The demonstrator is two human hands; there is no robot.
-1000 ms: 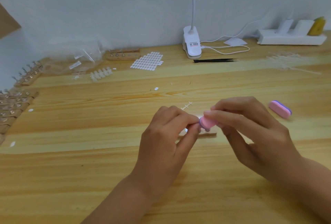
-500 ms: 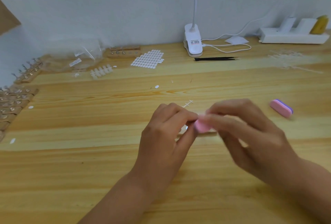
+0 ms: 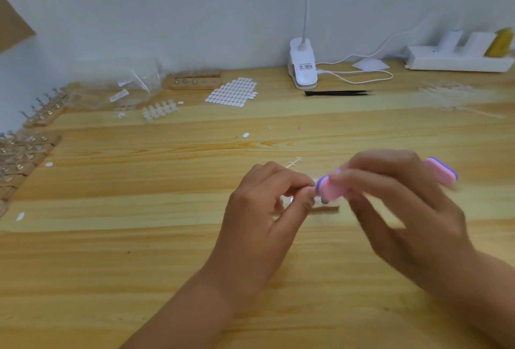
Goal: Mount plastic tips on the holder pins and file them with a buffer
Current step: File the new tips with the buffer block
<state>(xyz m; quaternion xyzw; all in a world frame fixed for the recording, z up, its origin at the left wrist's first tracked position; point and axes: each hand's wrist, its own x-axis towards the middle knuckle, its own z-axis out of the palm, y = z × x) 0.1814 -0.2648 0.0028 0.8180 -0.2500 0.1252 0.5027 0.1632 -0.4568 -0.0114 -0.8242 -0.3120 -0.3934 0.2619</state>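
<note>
Filing of a mounted tip: the left hand (image 3: 267, 209) pinches the tip, hidden by its fingers, on the wooden holder (image 3: 331, 208) at the middle of the worktop (image 3: 139, 265) while the right hand (image 3: 395, 209) grips the pink buffer (image 3: 330, 189) against it; short, light strokes with the holder steadied should serve best.

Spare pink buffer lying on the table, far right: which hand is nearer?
Right. The right hand, gripping the working buffer, is just left of the spare buffer; the left hand is farther left, pinching at the holder.
</note>
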